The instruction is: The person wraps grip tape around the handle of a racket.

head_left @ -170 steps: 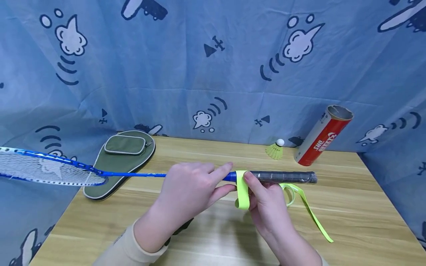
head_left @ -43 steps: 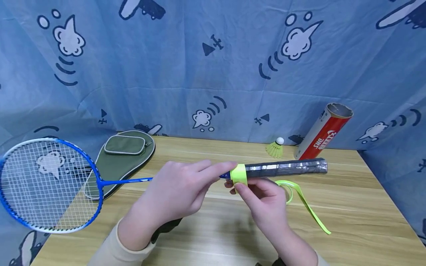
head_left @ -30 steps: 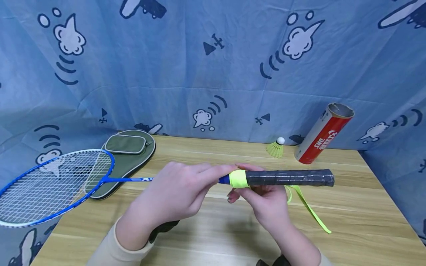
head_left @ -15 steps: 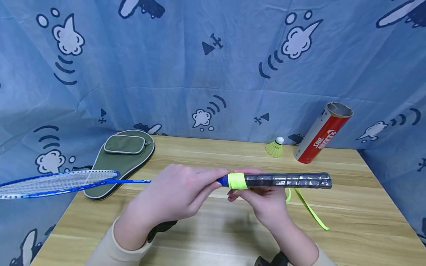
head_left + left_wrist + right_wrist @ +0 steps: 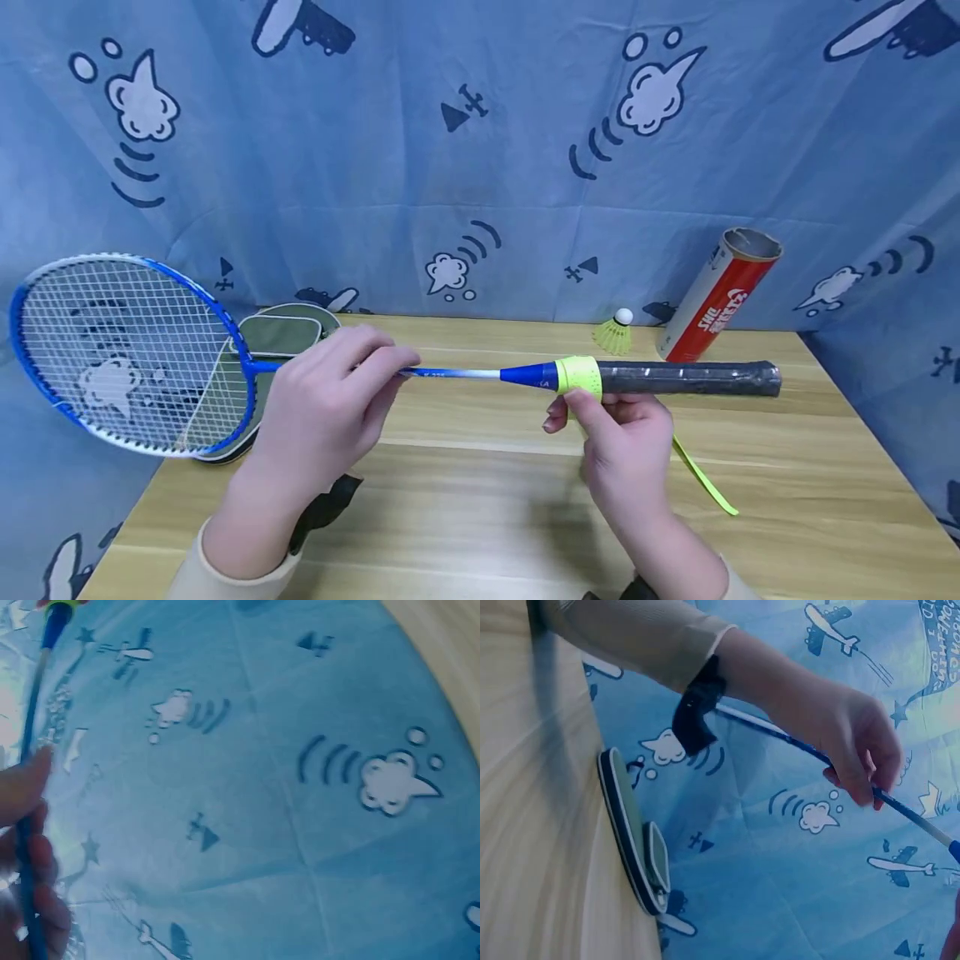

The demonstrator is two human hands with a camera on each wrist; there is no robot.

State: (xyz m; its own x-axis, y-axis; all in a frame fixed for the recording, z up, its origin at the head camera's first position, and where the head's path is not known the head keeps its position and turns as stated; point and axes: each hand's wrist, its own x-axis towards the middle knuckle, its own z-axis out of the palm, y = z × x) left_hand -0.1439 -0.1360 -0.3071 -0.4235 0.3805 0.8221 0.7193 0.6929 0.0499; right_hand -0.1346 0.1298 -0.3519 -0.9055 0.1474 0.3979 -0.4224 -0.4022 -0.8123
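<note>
Looks glossy and painted along the racket shaft, smooth with a dull sheen on the black handle, matt on the yellow-green tape. Reads as matt fabric on the green case, creased cloth on the curtain, satin-smooth wood across the surface.

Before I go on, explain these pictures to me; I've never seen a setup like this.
There is no machine here, just a person's two bare hands. The large picture comes from a camera worn on the head, looking forward and down. The other two come from cameras on the wrists: the left one sees mostly curtain, the right one looks across at the other hand. The left hand pinches the racket by its shaft; the right hand pinches the tape wrapped around the handle's inner end. On the table are a bag, a shuttlecock and a tube.
</note>
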